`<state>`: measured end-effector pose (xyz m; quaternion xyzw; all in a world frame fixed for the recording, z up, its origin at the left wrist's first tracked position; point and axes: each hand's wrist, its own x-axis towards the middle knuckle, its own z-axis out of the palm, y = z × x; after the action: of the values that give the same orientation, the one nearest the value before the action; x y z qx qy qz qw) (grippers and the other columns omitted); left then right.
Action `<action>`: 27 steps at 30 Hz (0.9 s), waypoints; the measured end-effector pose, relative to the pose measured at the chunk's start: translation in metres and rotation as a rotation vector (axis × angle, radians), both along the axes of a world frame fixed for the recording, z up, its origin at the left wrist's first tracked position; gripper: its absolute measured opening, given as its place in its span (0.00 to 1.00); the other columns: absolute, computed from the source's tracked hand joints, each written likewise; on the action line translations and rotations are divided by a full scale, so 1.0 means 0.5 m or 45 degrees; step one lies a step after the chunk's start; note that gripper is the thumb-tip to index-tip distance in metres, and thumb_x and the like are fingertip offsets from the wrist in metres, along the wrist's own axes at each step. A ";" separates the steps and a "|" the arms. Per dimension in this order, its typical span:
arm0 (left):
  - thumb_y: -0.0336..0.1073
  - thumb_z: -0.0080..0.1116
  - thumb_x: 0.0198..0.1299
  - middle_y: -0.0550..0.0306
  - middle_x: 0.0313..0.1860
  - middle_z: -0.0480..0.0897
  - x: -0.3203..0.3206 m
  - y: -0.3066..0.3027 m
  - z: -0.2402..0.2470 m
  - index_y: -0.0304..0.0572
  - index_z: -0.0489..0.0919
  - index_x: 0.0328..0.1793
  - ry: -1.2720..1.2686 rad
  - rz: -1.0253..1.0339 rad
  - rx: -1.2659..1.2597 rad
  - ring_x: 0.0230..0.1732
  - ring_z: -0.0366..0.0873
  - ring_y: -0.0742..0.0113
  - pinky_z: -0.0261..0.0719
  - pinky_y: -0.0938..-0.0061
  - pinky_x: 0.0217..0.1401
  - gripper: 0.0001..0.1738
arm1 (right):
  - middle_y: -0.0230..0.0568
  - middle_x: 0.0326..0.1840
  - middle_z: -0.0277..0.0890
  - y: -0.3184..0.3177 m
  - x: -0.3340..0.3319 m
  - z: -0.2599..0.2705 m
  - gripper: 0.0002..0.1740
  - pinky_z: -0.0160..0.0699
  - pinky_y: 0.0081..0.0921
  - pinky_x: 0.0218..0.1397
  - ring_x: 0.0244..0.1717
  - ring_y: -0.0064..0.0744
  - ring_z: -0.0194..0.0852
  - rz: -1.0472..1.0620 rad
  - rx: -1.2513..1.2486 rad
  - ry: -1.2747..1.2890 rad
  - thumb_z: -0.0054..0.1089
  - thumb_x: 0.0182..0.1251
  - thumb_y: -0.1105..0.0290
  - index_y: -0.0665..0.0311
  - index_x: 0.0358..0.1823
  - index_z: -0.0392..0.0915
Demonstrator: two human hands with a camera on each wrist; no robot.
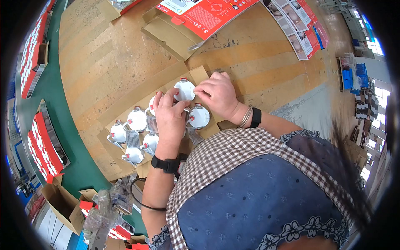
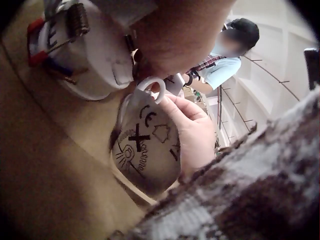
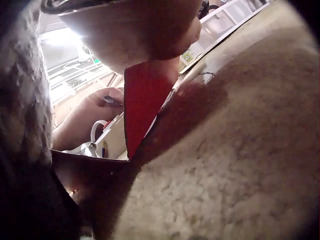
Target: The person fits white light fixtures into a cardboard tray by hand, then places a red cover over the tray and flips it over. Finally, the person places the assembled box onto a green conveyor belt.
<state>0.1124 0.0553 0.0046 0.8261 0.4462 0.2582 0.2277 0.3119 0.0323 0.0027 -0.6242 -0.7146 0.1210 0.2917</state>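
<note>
Several white round downlights with red cable caps sit in an open cardboard box. My left hand reaches over the box, its thumb and forefinger gripping the downlight at the far end by its red cap. Its palm fills the top of the left wrist view. At that downlight's right edge is my right hand, fingers bent together. The left wrist view shows its thumb and finger pinching a looped white cable, in front of the downlight's printed back. Another downlight lies just below.
Red and white printed cartons lie at the table's far side. More printed sheets are at the upper right. Red boxes stand along a green surface at left. Plastic bags lie at lower left. Another person appears beyond.
</note>
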 end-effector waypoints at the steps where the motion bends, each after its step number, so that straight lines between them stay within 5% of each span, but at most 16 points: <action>1: 0.24 0.72 0.41 0.57 0.56 0.83 0.000 0.002 0.003 0.48 0.91 0.38 0.020 0.002 -0.004 0.48 0.82 0.57 0.68 0.52 0.75 0.15 | 0.24 0.33 0.86 0.000 0.003 0.001 0.04 0.67 0.36 0.51 0.40 0.34 0.75 -0.004 -0.008 0.018 0.71 0.60 0.62 0.51 0.31 0.89; 7: 0.22 0.72 0.43 0.53 0.58 0.83 -0.001 0.007 0.019 0.46 0.90 0.45 0.067 -0.021 0.011 0.51 0.82 0.54 0.72 0.53 0.73 0.19 | 0.27 0.37 0.85 -0.026 0.029 0.061 0.04 0.69 0.37 0.50 0.42 0.35 0.78 0.104 0.041 -0.012 0.70 0.62 0.64 0.53 0.36 0.87; 9: 0.23 0.72 0.48 0.49 0.60 0.82 -0.001 0.008 0.039 0.48 0.88 0.51 -0.146 0.108 -0.117 0.58 0.80 0.49 0.72 0.48 0.74 0.22 | 0.29 0.38 0.85 -0.045 0.024 0.075 0.05 0.71 0.37 0.49 0.41 0.36 0.79 0.173 0.056 0.007 0.70 0.62 0.65 0.54 0.37 0.87; 11: 0.25 0.73 0.49 0.48 0.60 0.82 -0.015 0.005 0.062 0.48 0.87 0.55 -0.112 0.170 -0.119 0.58 0.80 0.48 0.78 0.53 0.66 0.24 | 0.34 0.37 0.83 -0.063 0.017 0.073 0.06 0.75 0.38 0.46 0.40 0.40 0.80 0.431 -0.042 0.094 0.68 0.63 0.67 0.58 0.39 0.85; 14: 0.25 0.73 0.50 0.52 0.52 0.86 -0.040 -0.012 0.088 0.44 0.88 0.47 -0.081 -0.035 0.136 0.52 0.81 0.50 0.78 0.56 0.53 0.16 | 0.40 0.36 0.81 -0.080 0.005 0.069 0.06 0.79 0.41 0.47 0.42 0.46 0.81 0.404 -0.149 0.153 0.65 0.66 0.69 0.61 0.41 0.84; 18: 0.30 0.73 0.50 0.53 0.51 0.84 -0.045 -0.074 0.073 0.42 0.87 0.50 0.020 -0.254 0.078 0.53 0.80 0.50 0.77 0.55 0.58 0.18 | 0.44 0.40 0.82 -0.111 0.004 0.065 0.07 0.80 0.44 0.50 0.44 0.49 0.81 0.292 -0.240 0.169 0.64 0.67 0.70 0.64 0.43 0.83; 22: 0.32 0.74 0.51 0.55 0.55 0.84 -0.044 -0.107 0.030 0.45 0.84 0.58 0.112 -0.237 0.034 0.55 0.79 0.49 0.73 0.51 0.63 0.25 | 0.43 0.41 0.84 -0.142 0.012 0.038 0.07 0.81 0.43 0.50 0.45 0.48 0.82 0.179 -0.246 0.158 0.65 0.67 0.70 0.64 0.42 0.85; 27: 0.34 0.75 0.50 0.54 0.53 0.83 -0.038 -0.122 0.019 0.45 0.85 0.56 0.116 -0.165 0.074 0.54 0.79 0.50 0.72 0.53 0.64 0.24 | 0.41 0.39 0.85 -0.168 -0.001 0.025 0.06 0.82 0.42 0.48 0.43 0.46 0.83 0.089 -0.199 0.191 0.66 0.65 0.68 0.61 0.38 0.87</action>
<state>0.0935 -0.0055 0.0139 0.8703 0.3939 0.2181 0.1994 0.3113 -0.0519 0.0152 -0.6090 -0.7004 0.2329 0.2904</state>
